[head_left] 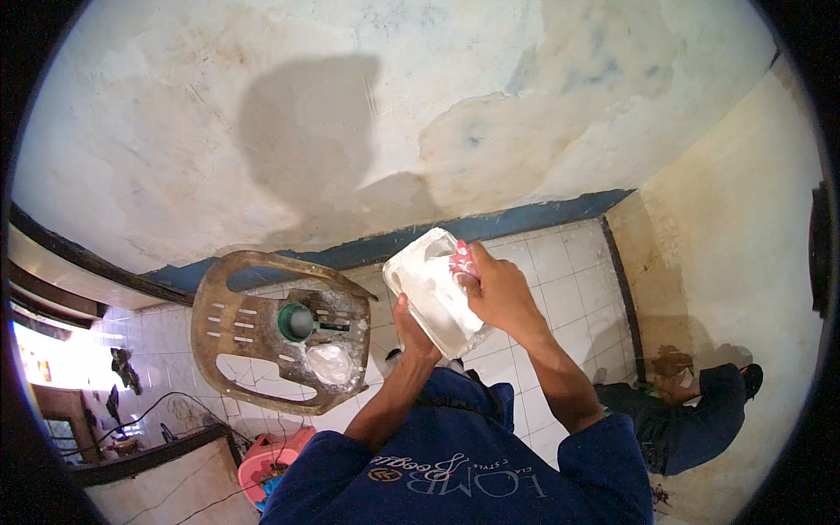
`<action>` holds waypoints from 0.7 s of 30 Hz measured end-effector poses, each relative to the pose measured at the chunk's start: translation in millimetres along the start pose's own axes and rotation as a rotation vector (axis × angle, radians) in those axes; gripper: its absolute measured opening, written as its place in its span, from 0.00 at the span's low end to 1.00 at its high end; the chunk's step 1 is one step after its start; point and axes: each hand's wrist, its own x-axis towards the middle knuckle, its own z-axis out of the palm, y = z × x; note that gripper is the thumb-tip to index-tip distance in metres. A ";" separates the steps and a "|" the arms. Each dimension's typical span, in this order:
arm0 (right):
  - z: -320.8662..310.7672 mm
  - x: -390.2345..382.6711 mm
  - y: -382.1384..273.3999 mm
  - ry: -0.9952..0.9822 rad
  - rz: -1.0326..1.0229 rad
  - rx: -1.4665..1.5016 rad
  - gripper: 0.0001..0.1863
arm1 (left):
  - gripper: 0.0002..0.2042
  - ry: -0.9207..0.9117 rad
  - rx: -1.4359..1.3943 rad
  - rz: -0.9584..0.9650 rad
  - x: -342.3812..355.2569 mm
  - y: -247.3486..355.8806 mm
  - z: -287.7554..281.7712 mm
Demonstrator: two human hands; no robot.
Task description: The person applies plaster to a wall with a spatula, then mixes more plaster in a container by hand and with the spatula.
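Note:
My left hand [417,332] grips the near left edge of a white rectangular tray [404,278], holding it tilted in front of me. White paste is smeared over the tray's inside. Closed around a red-handled tool [461,259], my right hand [502,291] is over the tray's right side. The tool's working end is not clear against the white. Left of the tray, a worn brown plastic chair [213,317] bears a green dipper [286,320] with whitish contents. Beside the dipper lies a clear plastic bag [332,362] of white material.
A patchy, peeling wall [490,131] with a blue lower band rises ahead. Another person [704,424] is low down near the right wall. Behind the chair, at lower left, are a pink basin [262,464] and dark cables. White tiles [564,302] cover the floor.

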 end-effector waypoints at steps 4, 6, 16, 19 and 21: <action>-7.9 0.7 0.1 0.048 0.022 0.046 0.18 | 0.41 0.012 0.010 0.004 -2.6 -1.4 0.4; -0.7 -0.9 -4.2 -0.040 0.007 0.119 0.20 | 0.41 0.013 0.045 0.024 -1.6 -3.2 0.3; -1.0 -11.5 -16.9 -0.035 -0.013 0.038 0.19 | 0.36 -0.039 0.005 0.021 -3.4 -9.5 -2.5; 2.0 -12.5 -10.0 0.016 -0.035 -0.007 0.18 | 0.36 0.027 0.059 0.019 -2.7 -9.8 4.6; -1.0 -11.1 -14.7 0.017 -0.029 0.010 0.18 | 0.36 0.027 0.071 0.032 -4.0 -10.4 5.2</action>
